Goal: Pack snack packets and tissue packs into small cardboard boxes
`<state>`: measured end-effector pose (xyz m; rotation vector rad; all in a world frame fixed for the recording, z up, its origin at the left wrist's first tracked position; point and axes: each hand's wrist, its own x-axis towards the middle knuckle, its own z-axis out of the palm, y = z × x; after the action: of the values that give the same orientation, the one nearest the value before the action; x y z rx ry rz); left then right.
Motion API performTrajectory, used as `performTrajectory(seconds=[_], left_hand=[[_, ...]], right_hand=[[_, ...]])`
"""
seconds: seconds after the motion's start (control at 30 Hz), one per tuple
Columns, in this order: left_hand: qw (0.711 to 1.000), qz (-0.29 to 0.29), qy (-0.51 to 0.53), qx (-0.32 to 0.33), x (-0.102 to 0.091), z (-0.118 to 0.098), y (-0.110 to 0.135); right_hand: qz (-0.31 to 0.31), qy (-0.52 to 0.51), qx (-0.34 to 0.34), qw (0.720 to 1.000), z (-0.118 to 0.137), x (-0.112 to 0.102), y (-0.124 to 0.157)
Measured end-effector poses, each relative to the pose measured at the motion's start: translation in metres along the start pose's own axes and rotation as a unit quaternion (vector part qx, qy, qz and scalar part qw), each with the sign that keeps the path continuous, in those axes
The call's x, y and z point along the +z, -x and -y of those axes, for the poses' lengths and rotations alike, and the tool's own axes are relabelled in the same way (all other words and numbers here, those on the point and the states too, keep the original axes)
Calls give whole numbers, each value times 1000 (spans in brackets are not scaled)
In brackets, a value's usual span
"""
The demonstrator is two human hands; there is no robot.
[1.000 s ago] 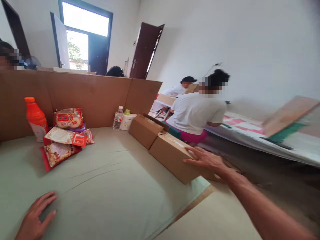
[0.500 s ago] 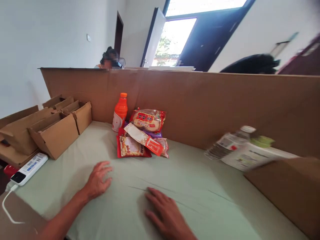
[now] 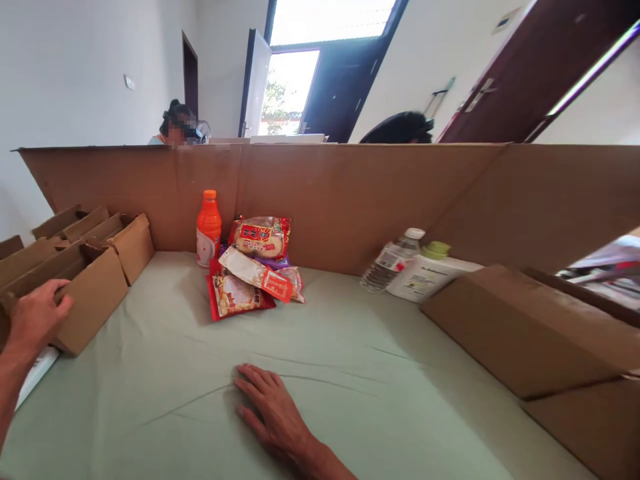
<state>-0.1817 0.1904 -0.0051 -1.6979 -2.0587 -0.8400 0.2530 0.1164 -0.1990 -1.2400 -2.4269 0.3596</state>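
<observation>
My left hand (image 3: 36,317) is closed on the near edge of an open cardboard box (image 3: 87,293) at the left side of the table. More open cardboard boxes (image 3: 120,237) stand behind it. My right hand (image 3: 273,410) lies flat and open on the pale green cloth (image 3: 350,373), holding nothing. A pile of snack packets (image 3: 250,273) and an orange drink bottle (image 3: 209,228) sit at the back, well beyond both hands.
A tall cardboard screen (image 3: 350,193) walls the table's far side. A clear water bottle (image 3: 393,260) and a white green-capped bottle (image 3: 427,275) stand at the right, beside closed cardboard boxes (image 3: 525,330). A white power strip (image 3: 35,373) lies under my left forearm. People sit beyond the screen.
My view swung left from the right-hand boxes. My left hand left the cloth and took hold of the open box at the left. My right hand came off the right-hand box and rests flat.
</observation>
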Motion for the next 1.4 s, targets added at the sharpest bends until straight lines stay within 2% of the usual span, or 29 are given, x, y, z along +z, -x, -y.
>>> performTrajectory(seconds=[0.13, 0.23, 0.33, 0.4, 0.47, 0.5, 0.6, 0.67, 0.7, 0.73, 0.8, 0.87, 0.93, 1.03, 1.17, 1.27, 1.4], left_hand=[[993, 38, 80, 77, -23, -37, 49], [958, 70, 195, 197, -41, -79, 95], [895, 151, 255, 333, -52, -127, 130], [854, 192, 280, 395, -55, -154, 144], [832, 188, 303, 426, -55, -172, 151], [831, 171, 310, 429, -54, -176, 154], [860, 85, 326, 384, -45, -168, 164], [890, 42, 348, 293, -32, -148, 178], [901, 41, 362, 234, -23, -136, 188], [910, 64, 371, 173, -14, -125, 200], [912, 151, 376, 68, 7, -106, 224], [898, 225, 377, 19, 27, -96, 242], [882, 268, 386, 9, 46, -97, 248], [855, 294, 427, -25, 71, -111, 229], [820, 281, 492, -76, 107, -135, 184], [824, 264, 495, -78, 133, -146, 162], [838, 243, 478, -99, 151, -144, 160]], right_hand=[[-134, -56, 38, 989, -13, 9, 8], [-211, -144, 109, 961, -20, 4, 20], [-251, -265, 194, 911, -18, -11, 37], [-256, -347, 237, 870, -13, -23, 49], [-262, -405, 266, 835, -6, -34, 59], [-265, -424, 277, 821, -3, -39, 63], [-273, -443, 297, 801, 6, -49, 73], [-274, -432, 304, 804, 9, -51, 76], [-270, -427, 306, 807, 10, -51, 77], [-258, -429, 306, 810, 11, -50, 78], [-225, -450, 299, 811, 11, -44, 79], [-204, -468, 289, 810, 10, -36, 78], [-209, -468, 279, 812, 6, -30, 73], [-226, -444, 263, 826, -5, -31, 53], [-265, -409, 248, 837, -23, -42, 8], [-273, -403, 223, 845, -35, -45, -17], [-255, -393, 217, 857, -60, -44, -19]])
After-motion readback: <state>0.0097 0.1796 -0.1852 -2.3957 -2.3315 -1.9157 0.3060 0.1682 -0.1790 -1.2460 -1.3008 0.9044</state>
